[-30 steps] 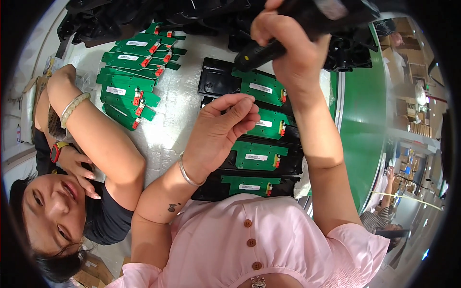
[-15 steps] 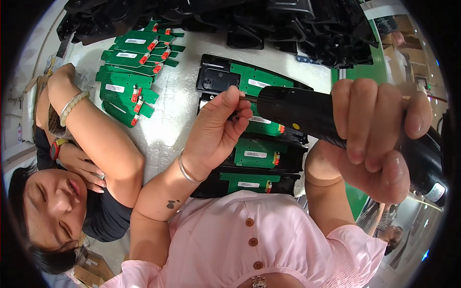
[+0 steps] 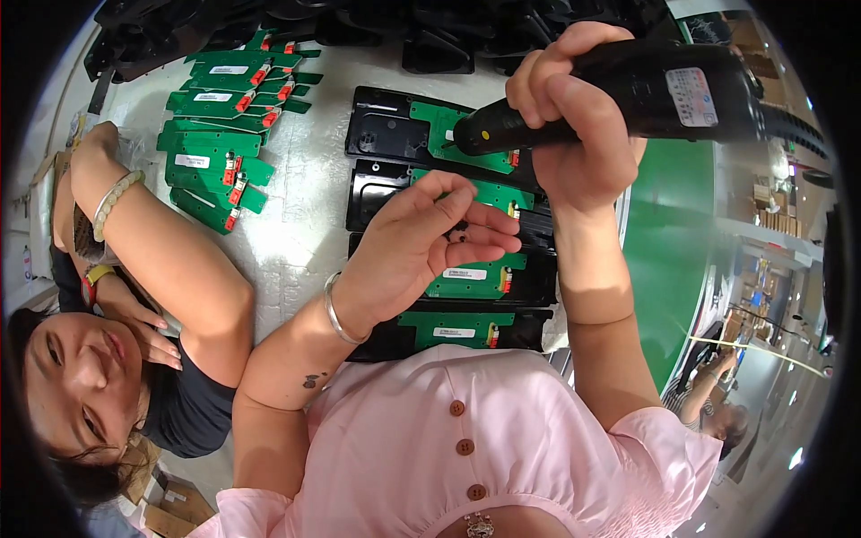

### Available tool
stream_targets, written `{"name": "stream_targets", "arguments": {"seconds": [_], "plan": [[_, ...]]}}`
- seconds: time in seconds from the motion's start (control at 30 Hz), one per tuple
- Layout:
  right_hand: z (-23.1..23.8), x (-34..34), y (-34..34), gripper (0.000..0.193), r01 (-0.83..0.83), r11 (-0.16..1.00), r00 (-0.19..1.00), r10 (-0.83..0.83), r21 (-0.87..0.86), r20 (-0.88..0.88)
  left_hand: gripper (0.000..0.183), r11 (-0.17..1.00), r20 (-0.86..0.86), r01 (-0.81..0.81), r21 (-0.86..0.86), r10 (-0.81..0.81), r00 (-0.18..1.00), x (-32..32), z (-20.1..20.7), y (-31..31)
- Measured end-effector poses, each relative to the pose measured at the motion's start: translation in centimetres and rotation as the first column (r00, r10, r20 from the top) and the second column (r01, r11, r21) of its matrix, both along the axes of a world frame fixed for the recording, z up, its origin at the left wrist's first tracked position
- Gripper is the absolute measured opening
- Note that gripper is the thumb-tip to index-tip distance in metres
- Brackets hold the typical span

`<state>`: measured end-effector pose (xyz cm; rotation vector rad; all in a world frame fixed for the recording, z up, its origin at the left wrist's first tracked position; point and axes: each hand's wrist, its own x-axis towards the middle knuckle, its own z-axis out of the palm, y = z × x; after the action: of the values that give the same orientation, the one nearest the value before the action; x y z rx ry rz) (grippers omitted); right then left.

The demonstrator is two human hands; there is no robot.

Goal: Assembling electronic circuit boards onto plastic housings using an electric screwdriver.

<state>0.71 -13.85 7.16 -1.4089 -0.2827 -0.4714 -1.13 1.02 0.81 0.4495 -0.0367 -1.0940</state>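
Observation:
My right hand (image 3: 587,134) grips a black electric screwdriver (image 3: 641,85), its cord running off to the right. The driver's nose points down left at a green circuit board (image 3: 433,115) in the farthest black plastic housing (image 3: 381,139); whether the bit touches a screw cannot be made out. My left hand (image 3: 395,247) is turned palm up with its fingers curled, holding several small black screws (image 3: 460,234). It hovers over the nearer housings, where a second board (image 3: 491,191), a third board (image 3: 462,285) and a fourth board (image 3: 457,321) sit in a column.
Loose green boards (image 3: 202,134) with red connectors lie in overlapping rows on the white table (image 3: 305,170). Black plastic parts (image 3: 439,49) are heaped along the back. A co-worker's arm (image 3: 175,229) rests at the left. A green surface (image 3: 664,233) runs along the right.
My right hand has swung the screwdriver up and away to the right, tilting its nose down toward the farthest board. My left hand has let go of the bit end and turned palm up.

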Motion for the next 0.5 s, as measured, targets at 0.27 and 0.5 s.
{"name": "stream_targets", "arguments": {"seconds": [0.27, 0.5], "plan": [[-0.4, 0.4, 0.1, 0.017, -0.042, 0.999, 0.999, 0.042, 0.005, -0.024, 0.015, 0.988, 0.033, -0.033, 0.153, 0.029, 0.999, 0.1, 0.2, 0.2], [-0.1, 0.3, 1.0, 0.015, -0.026, 0.999, 0.999, 0.025, -0.032, -0.047, 0.023, 0.992, -0.050, -0.070, 0.107, 0.076, 0.996, 0.3, -0.4, 0.5]]}}
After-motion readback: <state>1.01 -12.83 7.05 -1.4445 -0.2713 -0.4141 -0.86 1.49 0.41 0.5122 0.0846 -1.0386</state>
